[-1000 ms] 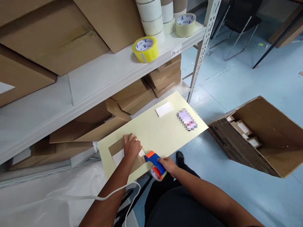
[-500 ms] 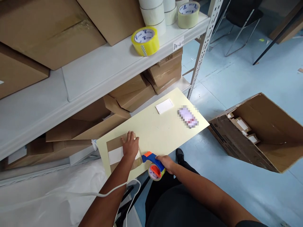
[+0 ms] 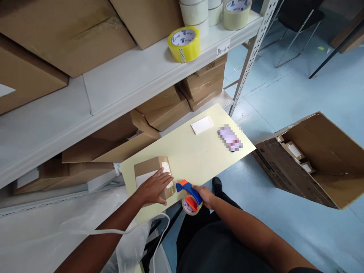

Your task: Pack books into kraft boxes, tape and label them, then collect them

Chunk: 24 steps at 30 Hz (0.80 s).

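Note:
A brown cardboard box (image 3: 150,165) with white labels lies at the left end of the pale yellow tabletop (image 3: 193,159). My left hand (image 3: 155,187) rests over the box, its fingers spread and stretched across the labelled side, hiding part of it. In my right hand (image 3: 204,196) is the handle of a blue and orange tape dispenser (image 3: 191,191), fitted with a tape roll. The dispenser hangs at the table's front edge, close to the box but apart from it.
A white card (image 3: 201,125) and a blurred-out phone-like item (image 3: 229,138) lie on the tabletop. Shelving (image 3: 127,91) behind holds cartons and a yellow tape roll (image 3: 184,44). On the floor at right stands a large open carton (image 3: 284,174) with small boxes inside. A white cable (image 3: 122,232) crosses my left forearm.
My left hand has shifted from lying flat on the box's top towards its near right side. The box now shows its labelled right side. My right hand still holds the dispenser.

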Available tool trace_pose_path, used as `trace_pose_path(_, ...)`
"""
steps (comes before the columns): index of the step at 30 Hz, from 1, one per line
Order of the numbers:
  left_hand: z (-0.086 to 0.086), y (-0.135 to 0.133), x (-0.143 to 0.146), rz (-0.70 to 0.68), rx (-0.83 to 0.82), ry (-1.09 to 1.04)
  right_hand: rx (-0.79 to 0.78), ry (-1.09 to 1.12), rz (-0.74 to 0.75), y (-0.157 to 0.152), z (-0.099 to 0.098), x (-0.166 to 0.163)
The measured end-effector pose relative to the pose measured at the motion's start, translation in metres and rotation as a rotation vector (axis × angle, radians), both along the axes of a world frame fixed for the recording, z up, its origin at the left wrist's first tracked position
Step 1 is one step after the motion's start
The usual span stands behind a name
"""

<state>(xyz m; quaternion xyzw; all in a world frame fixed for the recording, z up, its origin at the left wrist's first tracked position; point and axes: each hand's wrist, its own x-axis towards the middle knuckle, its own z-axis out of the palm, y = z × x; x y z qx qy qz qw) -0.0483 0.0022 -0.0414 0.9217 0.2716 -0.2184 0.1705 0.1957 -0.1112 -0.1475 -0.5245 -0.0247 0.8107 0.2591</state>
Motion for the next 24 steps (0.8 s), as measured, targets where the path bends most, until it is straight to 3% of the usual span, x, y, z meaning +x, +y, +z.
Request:
trace_pose_path(9,-0.001,0.015,0.025,0.196,0.096,-0.043,0.019,0.040,-0.068,0.031,0.005,0.020)
trace_pose_path(18,-0.003,0.019,0.023,0.403,0.163,0.035,-0.095,0.014,-0.032,0.002,0.014,0.045)
trace_pose_path(24,-0.005,0.019,0.026,0.361,0.137,0.049,-0.069,0.010,-0.024,0.001,0.010,0.043)
